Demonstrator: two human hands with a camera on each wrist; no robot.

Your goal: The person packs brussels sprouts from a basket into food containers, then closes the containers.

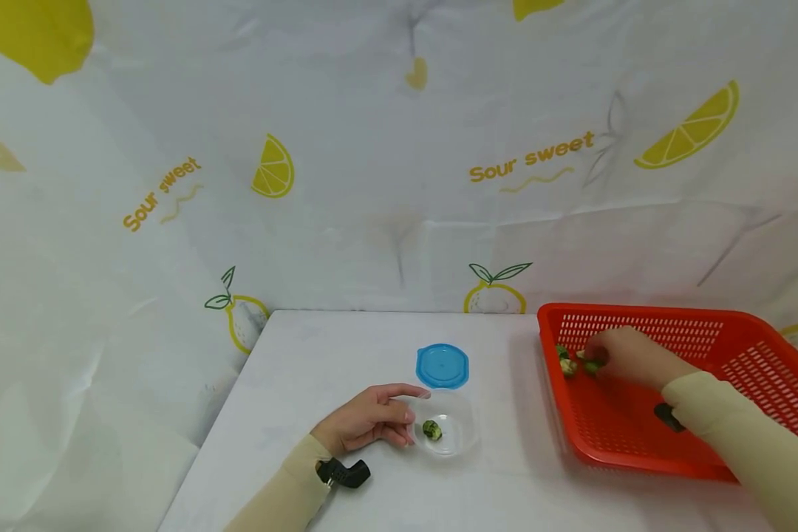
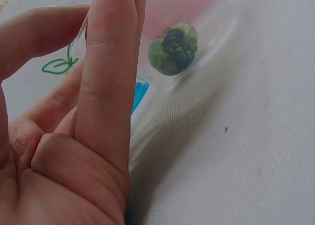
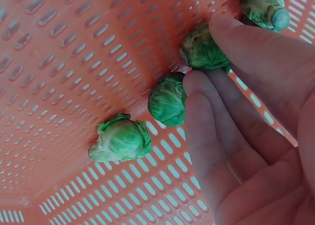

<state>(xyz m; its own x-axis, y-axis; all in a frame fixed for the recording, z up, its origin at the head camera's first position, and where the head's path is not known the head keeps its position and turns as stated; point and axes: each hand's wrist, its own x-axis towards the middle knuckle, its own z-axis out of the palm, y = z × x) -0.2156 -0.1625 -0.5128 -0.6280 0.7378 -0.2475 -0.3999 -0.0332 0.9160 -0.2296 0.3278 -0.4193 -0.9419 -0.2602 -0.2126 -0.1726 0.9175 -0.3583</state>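
Note:
My left hand (image 1: 372,420) grips the side of a small clear plastic container (image 1: 462,425), thumb and fingers at its rim. One Brussels sprout (image 1: 432,430) lies inside it; the left wrist view shows this green sprout (image 2: 173,48) through the clear wall. Over at the right, my right hand (image 1: 632,357) reaches into a red plastic basket (image 1: 638,436). Between thumb and fingertips it pinches a Brussels sprout (image 3: 204,50). Close beside those fingers sits a second sprout (image 3: 166,99), with another sprout (image 3: 123,139) further left and one more (image 3: 263,8) behind the thumb.
A blue lid (image 1: 442,366) lies flat on the white table (image 1: 326,347), just behind the clear container. The basket's slotted walls rise around my right hand. A white cloth with lemon prints (image 1: 372,148) hangs behind the table.

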